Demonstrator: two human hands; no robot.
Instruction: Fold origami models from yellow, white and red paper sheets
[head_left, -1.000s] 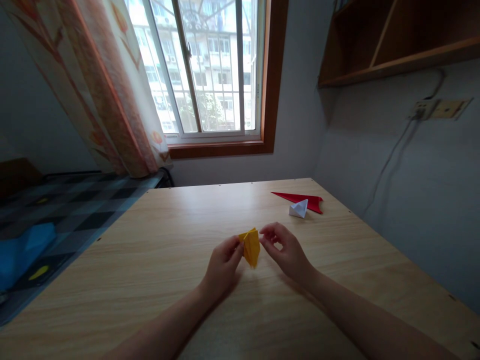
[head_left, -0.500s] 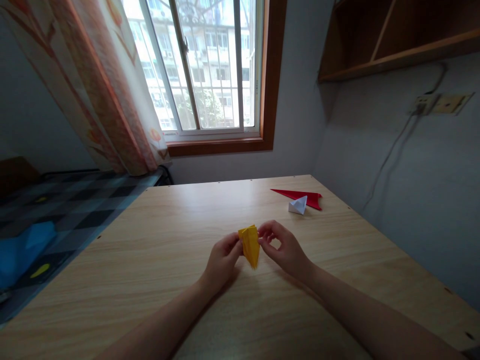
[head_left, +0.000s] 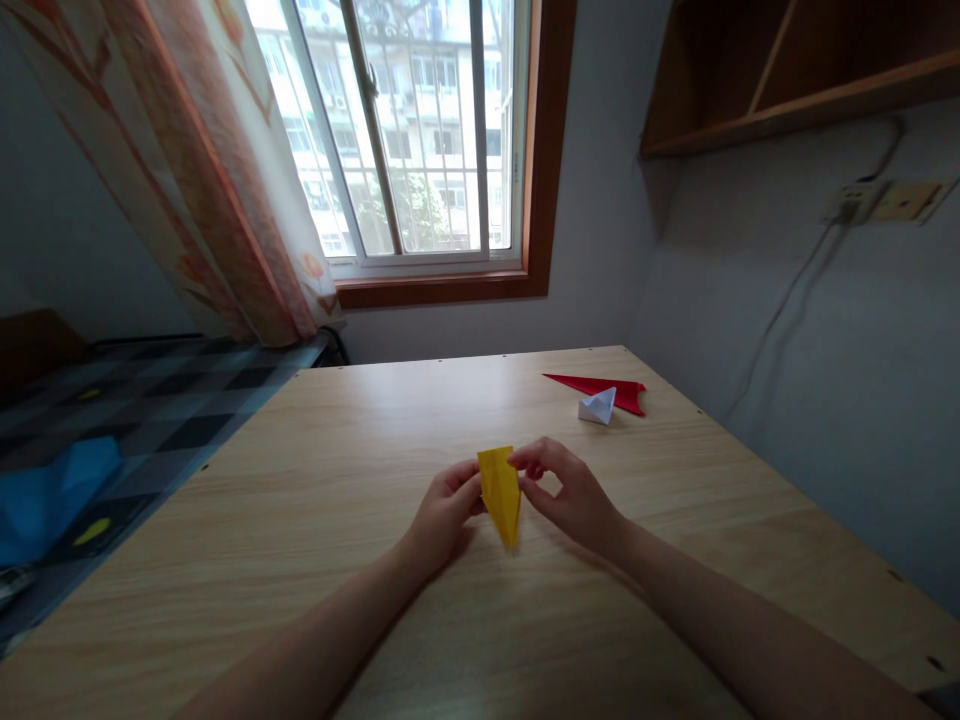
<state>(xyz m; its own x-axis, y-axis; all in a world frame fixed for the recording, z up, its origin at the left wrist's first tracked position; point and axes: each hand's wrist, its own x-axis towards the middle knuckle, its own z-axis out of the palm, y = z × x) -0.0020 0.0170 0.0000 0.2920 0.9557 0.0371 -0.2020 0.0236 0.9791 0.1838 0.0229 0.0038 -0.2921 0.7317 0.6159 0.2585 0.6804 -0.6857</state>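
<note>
A folded yellow paper piece (head_left: 501, 492), pointed at its lower end, is held upright just above the wooden table (head_left: 300, 520). My left hand (head_left: 442, 515) pinches its left edge with thumb and fingers. My right hand (head_left: 566, 495) pinches its upper right edge. Both forearms rest low over the table's near part.
A flat red paper triangle (head_left: 600, 388) and a small white folded paper (head_left: 598, 406) lie at the table's far right. A window with a curtain (head_left: 202, 170) is behind. A bed with a checked cover (head_left: 112, 420) stands to the left, a wall shelf (head_left: 787, 80) above right.
The yellow paper has been pressed flatter and narrower between the fingers. My right hand's fingertips have closed onto its upper edge. The view has shifted slightly.
</note>
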